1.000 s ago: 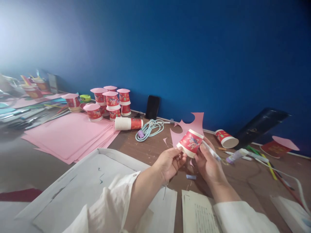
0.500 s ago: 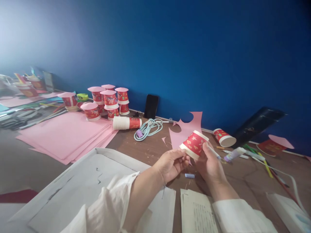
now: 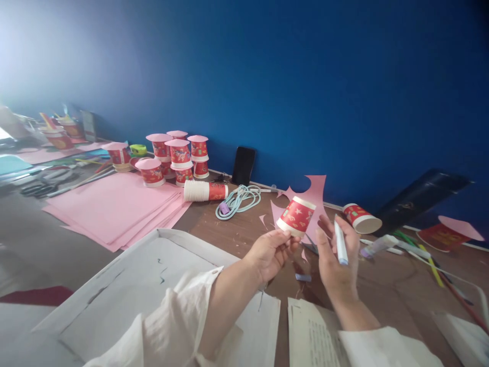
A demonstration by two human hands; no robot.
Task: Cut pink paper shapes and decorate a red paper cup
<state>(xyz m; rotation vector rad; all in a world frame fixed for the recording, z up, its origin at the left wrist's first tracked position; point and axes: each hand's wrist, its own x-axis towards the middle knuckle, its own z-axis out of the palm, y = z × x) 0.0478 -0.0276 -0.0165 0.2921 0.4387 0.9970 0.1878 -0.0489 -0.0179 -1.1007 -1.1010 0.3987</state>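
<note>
My left hand (image 3: 273, 255) pinches the wide white rim of a red paper cup (image 3: 296, 216) with gold patterns. The cup is upside down and tilted, its base facing up. Just right of it, my right hand (image 3: 340, 265) is apart from the cup, with a white marker (image 3: 341, 242) held against its fingers, the pale blue end pointing down. A small lavender cap (image 3: 303, 278) lies on the table between my hands. Behind the cup is a pink paper sheet (image 3: 315, 188) with round cut-outs.
Red cups topped with pink discs (image 3: 179, 153) stand stacked at the back left, near nested cups (image 3: 206, 191) and pink sheets (image 3: 103, 204). A phone (image 3: 243, 165) leans on the wall. A cup (image 3: 362, 218) lies at right by a black cylinder (image 3: 420, 196). A white box lid (image 3: 126, 285) sits front left.
My right hand has let go of the cup and moved right, keeping the marker. My left hand alone now holds the cup, tipped more upright. The view has shifted slightly left.
</note>
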